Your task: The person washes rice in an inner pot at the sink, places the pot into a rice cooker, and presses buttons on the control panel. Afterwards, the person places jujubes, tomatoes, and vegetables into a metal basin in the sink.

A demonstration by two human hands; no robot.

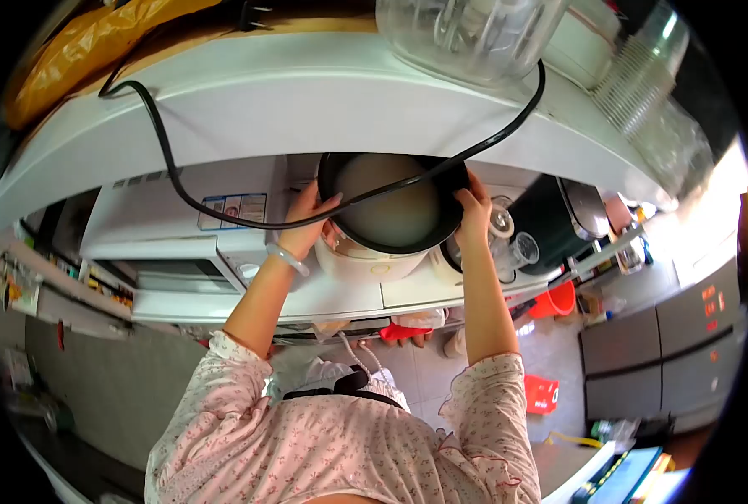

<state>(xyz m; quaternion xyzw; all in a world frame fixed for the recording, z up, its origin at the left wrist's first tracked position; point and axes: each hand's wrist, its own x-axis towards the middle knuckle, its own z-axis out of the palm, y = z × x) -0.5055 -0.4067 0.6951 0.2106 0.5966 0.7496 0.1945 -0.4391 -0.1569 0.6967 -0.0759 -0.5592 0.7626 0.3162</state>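
Black pot (pixel 446 212) right over the white cooker (pixel 372 267), cloudy liquid (pixel 384 207) inside! Left hand (pixel 308 220) grips one side of the rim, right hand (pixel 475 207) clamps the other. A dark cord (pixel 265 225) loops across the view. Microwave (pixel 168 227) to the left, jug (pixel 518 250) to the right, all on the desk (pixel 332 296), shelf (pixel 307 105) above.

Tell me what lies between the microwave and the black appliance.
The head view shows a white rice cooker, a dark inner pot over it, held by the left hand and right hand, then clear containers.
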